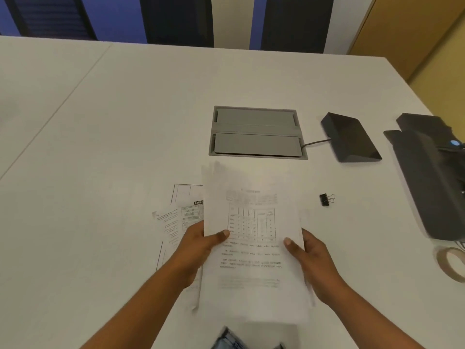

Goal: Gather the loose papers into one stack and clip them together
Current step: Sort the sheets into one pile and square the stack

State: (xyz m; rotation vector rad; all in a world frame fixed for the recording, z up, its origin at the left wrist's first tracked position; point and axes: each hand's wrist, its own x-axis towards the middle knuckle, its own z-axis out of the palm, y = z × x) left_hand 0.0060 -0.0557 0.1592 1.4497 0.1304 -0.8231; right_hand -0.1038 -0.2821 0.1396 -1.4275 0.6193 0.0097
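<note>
I hold a stack of printed white papers upright-tilted above the white table, blurred by motion. My left hand grips its left edge, thumb on the front sheet. My right hand grips its right edge, thumb also on the front. Loose printed sheets lie flat on the table to the left, partly hidden behind the held stack and my left hand. A black binder clip rests on the table to the right of the stack, apart from both hands.
A grey cable hatch is set into the table beyond the papers. A dark wedge-shaped device with a cable sits right of it. A black machine and a tape roll stand at the right edge.
</note>
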